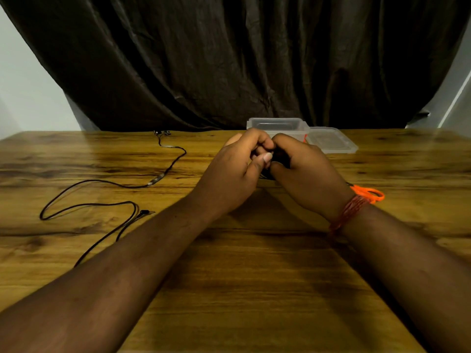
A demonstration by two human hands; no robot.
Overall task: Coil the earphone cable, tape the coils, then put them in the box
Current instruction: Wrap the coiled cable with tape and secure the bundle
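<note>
My left hand (237,164) and right hand (300,166) pinch something dark together mid-bench (229,276), probably tape, earphone cable (102,205) waiting uncoiled at nine o'clock.

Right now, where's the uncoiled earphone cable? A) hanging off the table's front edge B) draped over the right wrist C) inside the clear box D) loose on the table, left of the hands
D: the earphone cable lies in loose loops on the bare table, left of the left hand and right hand, which are closed together around something small and dark; the clear box stands behind them.
</note>
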